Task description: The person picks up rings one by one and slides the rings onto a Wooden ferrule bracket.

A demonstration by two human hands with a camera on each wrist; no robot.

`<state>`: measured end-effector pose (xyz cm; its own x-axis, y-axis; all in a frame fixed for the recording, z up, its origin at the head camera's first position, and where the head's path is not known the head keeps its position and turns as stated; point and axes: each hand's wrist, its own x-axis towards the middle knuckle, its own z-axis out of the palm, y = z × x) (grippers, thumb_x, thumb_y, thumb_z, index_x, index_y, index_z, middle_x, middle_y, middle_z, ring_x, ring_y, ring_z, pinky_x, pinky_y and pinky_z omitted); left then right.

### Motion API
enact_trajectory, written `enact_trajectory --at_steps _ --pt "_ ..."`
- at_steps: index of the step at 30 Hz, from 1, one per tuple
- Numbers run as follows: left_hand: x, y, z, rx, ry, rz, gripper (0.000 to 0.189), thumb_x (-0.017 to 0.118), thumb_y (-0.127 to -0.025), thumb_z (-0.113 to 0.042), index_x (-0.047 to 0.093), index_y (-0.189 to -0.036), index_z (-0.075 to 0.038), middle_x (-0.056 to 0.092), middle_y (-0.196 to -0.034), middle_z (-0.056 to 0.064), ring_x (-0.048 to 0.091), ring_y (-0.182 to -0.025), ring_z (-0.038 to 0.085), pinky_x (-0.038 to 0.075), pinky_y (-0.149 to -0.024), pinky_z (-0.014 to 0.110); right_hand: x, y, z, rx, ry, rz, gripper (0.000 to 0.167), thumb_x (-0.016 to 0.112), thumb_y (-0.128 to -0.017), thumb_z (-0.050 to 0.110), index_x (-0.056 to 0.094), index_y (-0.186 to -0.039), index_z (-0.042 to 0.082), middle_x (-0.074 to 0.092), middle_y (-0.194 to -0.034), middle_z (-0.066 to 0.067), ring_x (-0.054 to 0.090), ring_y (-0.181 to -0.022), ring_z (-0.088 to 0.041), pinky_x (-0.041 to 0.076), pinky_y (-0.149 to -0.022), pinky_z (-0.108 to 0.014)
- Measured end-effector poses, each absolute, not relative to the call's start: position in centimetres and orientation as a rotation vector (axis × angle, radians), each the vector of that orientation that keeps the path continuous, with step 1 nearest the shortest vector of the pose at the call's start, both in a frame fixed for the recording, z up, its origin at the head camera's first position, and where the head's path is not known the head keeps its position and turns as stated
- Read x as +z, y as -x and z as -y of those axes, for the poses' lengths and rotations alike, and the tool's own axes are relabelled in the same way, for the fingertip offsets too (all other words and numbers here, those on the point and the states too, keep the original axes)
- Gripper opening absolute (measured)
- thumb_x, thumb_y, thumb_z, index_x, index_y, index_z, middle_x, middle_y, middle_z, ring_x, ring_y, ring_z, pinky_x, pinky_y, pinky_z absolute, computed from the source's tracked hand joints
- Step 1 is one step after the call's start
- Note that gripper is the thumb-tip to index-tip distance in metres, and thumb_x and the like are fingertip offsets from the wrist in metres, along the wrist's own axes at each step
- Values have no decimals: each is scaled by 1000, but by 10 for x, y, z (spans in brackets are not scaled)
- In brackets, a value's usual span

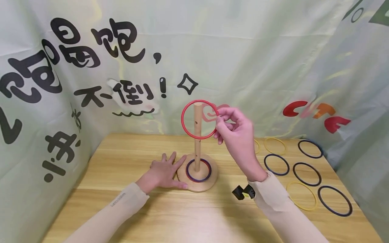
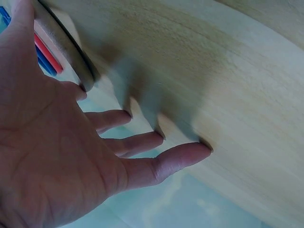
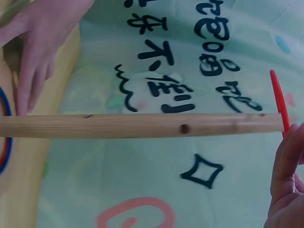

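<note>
My right hand [image 1: 238, 133] pinches a red ring [image 1: 182, 118] by its right side, between thumb and fingers. The ring is level with the top of an upright wooden peg [image 1: 197, 148]; in the right wrist view the red ring [image 3: 280, 102] overlaps the peg's tip. Around the foot of the peg, on the round wooden base [image 1: 214, 172], lie a dark blue ring [image 1: 199, 181] and a red ring [image 3: 5, 156] mostly under it. My left hand [image 1: 164, 172] has its fingers spread at the base's left side, with thumb and index finger at its rim.
Several yellow and dark blue rings lie on the table's right side, among them a yellow ring [image 1: 308, 210] and a dark blue ring [image 1: 351, 206]. A printed cloth [image 1: 258, 67] hangs behind and beside the wooden table [image 1: 121, 148]. A black wrist camera [image 1: 243, 193] sits at my right cuff.
</note>
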<state>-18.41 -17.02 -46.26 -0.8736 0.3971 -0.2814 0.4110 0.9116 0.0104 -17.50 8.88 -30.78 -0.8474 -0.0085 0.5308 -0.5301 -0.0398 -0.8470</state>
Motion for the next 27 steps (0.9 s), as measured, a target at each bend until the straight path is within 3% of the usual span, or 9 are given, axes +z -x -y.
enact_trajectory --at_steps 6,17,27 --pt "-461 183 172 -34 -617 -2791 123 60 -81 -97 21 -177 -31 25 -177 20 33 -152 58 56 -82 66 -333 186 -88 1974 -473 1958 15 64 -101 -3 72 -114 0 62 -85 -14 63 -55 -17 53 -50 -27" --pt "-459 183 170 -74 -622 -2792 124 58 -81 -98 19 -177 -30 25 -177 19 34 -153 57 57 -82 65 -401 193 -88 1923 -313 2230 15 63 -98 -3 72 -110 -1 66 -82 -13 64 -56 -21 53 -52 -27" --pt "-458 183 170 -81 -599 -2784 124 58 -81 -98 19 -177 -31 24 -178 19 33 -153 58 56 -87 68 -447 189 -94 1885 -179 2452 17 67 -95 -4 72 -111 -3 68 -87 -11 64 -57 -18 50 -50 -23"
